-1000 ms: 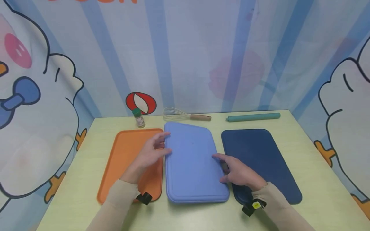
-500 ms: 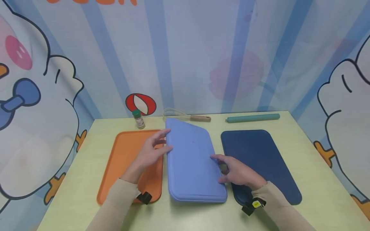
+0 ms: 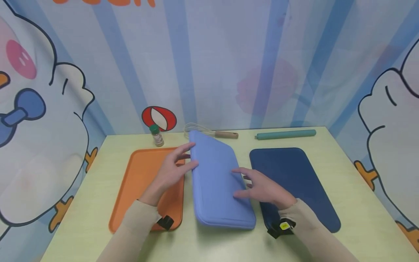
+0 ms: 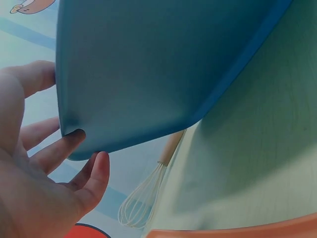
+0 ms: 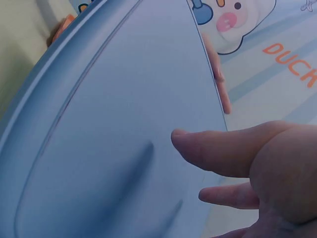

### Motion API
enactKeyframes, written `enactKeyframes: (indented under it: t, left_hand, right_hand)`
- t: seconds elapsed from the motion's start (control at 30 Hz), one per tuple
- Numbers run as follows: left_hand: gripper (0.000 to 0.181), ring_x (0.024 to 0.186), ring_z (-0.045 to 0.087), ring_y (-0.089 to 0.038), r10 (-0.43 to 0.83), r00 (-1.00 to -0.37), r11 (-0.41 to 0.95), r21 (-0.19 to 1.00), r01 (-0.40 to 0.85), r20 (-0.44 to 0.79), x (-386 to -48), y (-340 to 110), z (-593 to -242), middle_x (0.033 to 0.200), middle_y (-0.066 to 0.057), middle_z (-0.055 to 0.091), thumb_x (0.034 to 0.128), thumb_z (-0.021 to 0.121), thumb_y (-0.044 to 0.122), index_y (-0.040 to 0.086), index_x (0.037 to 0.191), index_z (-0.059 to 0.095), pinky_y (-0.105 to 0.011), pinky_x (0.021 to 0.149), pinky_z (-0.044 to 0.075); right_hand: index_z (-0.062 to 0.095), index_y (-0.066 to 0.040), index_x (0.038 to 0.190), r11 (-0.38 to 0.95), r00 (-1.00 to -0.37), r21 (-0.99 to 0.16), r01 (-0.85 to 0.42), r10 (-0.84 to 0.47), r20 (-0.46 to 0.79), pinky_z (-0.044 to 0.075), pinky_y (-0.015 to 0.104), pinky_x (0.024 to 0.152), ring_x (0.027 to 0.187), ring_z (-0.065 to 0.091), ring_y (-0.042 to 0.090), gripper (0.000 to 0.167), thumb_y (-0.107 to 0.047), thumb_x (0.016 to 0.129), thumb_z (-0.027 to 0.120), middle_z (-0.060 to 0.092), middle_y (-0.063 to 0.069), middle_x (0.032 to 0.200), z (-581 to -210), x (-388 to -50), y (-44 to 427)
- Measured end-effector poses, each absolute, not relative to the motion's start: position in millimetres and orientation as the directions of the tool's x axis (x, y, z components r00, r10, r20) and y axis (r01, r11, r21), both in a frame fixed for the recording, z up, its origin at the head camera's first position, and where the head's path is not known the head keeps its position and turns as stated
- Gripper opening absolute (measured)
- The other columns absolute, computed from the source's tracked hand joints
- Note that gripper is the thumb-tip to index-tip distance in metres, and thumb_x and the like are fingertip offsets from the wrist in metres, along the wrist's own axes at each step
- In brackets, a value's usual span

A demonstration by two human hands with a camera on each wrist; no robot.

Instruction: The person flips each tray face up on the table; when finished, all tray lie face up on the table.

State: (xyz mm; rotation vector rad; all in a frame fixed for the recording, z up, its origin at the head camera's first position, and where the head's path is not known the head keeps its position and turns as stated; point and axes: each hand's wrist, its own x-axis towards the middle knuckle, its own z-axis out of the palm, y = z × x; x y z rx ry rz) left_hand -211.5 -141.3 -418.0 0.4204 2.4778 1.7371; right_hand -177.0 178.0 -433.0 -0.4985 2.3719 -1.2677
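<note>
A light blue tray stands tilted in the middle of the table in the head view, its left edge raised and its right edge low. Along that raised edge my left hand grips it, fingers curled round the rim in the left wrist view. My right hand hovers over the right side of the tray with thumb and fingers extended. Finger shadows fall on the tray surface in the right wrist view, and the thumb looks apart from it.
An orange tray lies at left, a navy tray at right. Along the back of the pale table are a green-capped spice jar, a whisk and a teal rolling pin. A printed cloth hangs behind.
The light blue tray has tilted further, its left edge rising and shifting right with my left hand. My right hand has left the tray's right edge and moved left over its surface.
</note>
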Motion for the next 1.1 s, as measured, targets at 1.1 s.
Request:
enactKeyframes:
  t: [1.1]
  left_hand:
    - [0.059,0.144,0.051,-0.024,0.297,-0.933,0.298,0.908,0.293,0.203,-222,-125,-399,0.16,0.004,0.051,0.1041,0.067,0.039,0.029,0.159,0.048,-0.063,0.116,0.039]
  right_hand:
    - [0.048,-0.018,0.158,0.342,-0.753,-0.878,-0.335,-0.657,0.031,0.046,0.058,0.113,0.156,0.032,0.027,0.068,-0.029,0.098,0.077,0.037,0.003,0.167,-351,-163,114]
